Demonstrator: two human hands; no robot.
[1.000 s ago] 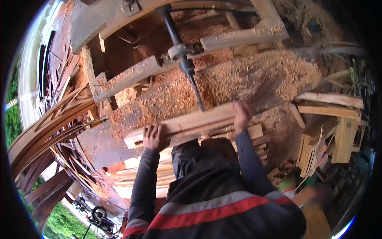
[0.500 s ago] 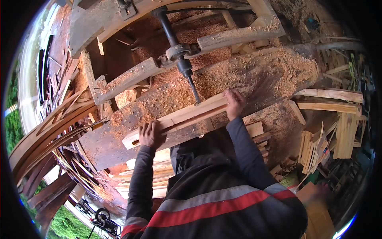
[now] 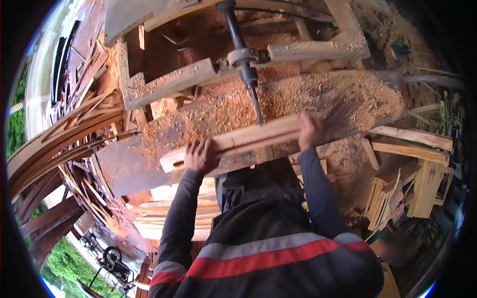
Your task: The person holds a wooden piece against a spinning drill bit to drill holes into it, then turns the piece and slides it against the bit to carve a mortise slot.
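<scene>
A pale wooden beam (image 3: 253, 135) lies slantwise across the worktable, with a long groove and a slot near its left end. My left hand (image 3: 200, 155) is closed over the beam's left part, fingers on top. At the other end, my right hand (image 3: 310, 130) grips the beam, slightly smeared by motion. A dark drill bit (image 3: 257, 107) in a chuck (image 3: 249, 77) reaches down to the beam's far edge, between my hands. Whether the bit is in the wood, I cannot tell.
Wood shavings (image 3: 223, 114) cover much of the worktable (image 3: 119, 169). A wooden machine frame (image 3: 169, 84) stands beyond it. Long curved boards (image 3: 64, 134) are piled at left, cut boards (image 3: 427, 188) at right. More planks (image 3: 174, 213) lie below the near edge.
The whole view has shifted, so the drill, beam and hands appear farther right and a little higher. Both hands keep their hold on the beam, which now looks blurred.
</scene>
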